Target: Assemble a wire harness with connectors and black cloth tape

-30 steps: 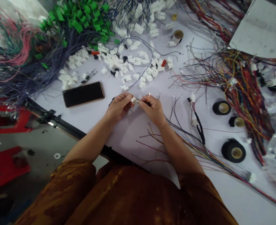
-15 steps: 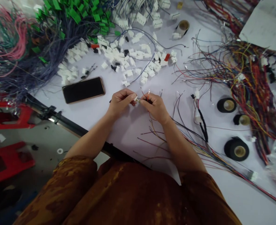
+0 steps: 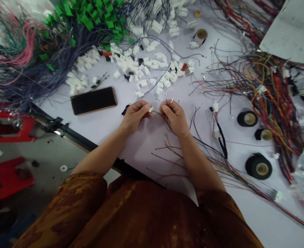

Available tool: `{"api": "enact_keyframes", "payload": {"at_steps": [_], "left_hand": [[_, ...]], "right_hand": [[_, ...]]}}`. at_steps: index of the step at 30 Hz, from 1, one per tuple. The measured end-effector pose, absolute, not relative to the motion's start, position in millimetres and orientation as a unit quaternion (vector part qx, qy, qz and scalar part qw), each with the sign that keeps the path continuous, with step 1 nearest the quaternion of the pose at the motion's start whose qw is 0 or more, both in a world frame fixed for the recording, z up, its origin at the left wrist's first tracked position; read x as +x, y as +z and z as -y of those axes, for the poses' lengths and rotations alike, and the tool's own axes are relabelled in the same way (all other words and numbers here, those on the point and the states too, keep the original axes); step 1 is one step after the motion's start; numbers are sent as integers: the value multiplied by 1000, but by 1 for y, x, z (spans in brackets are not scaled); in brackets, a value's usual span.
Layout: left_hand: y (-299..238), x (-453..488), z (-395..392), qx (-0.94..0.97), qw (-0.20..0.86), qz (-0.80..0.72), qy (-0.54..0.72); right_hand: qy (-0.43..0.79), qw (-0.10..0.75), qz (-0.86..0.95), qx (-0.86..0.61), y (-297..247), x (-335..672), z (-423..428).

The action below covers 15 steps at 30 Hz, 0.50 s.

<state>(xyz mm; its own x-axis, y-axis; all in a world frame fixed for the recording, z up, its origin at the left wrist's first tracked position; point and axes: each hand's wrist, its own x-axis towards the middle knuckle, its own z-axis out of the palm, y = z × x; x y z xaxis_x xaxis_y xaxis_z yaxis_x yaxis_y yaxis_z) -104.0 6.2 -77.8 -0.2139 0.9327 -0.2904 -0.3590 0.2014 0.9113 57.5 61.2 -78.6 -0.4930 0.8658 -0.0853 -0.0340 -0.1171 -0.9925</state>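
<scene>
My left hand (image 3: 135, 115) pinches a small white plastic wire connector (image 3: 150, 109) between thumb and fingertips. My right hand (image 3: 174, 117) grips thin wires (image 3: 167, 119), and a red-sheathed wire end with a bare metal tip (image 3: 171, 102) sticks up from its fingers. The wires run from that hand towards the connector. A small gap separates my two hands. My fingers hide part of the wires.
A black phone (image 3: 93, 100) lies left of my hands, below a heap of white connectors (image 3: 141, 65). Green-tagged wire bundles (image 3: 90, 17), multicoloured wires (image 3: 270, 93) and black tape rolls (image 3: 258, 166) surround the white table (image 3: 147, 141). Red stools (image 3: 7, 181) stand on the floor beyond its edge.
My hands have drawn slightly apart, with my right hand moving right, away from the white connector. The camera view has shifted a little.
</scene>
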Motion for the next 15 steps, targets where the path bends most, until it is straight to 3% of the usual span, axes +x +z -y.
{"api": "enact_keyframes", "payload": {"at_steps": [6,15], "left_hand": [[-79,-104,-10,277,586,-522,554],[-80,-102,-12,272,608,-519,536]], "right_hand": [[729,305,550,-270,-78,64,-69],[738,257,580,-230,-78,68,-72]]}}
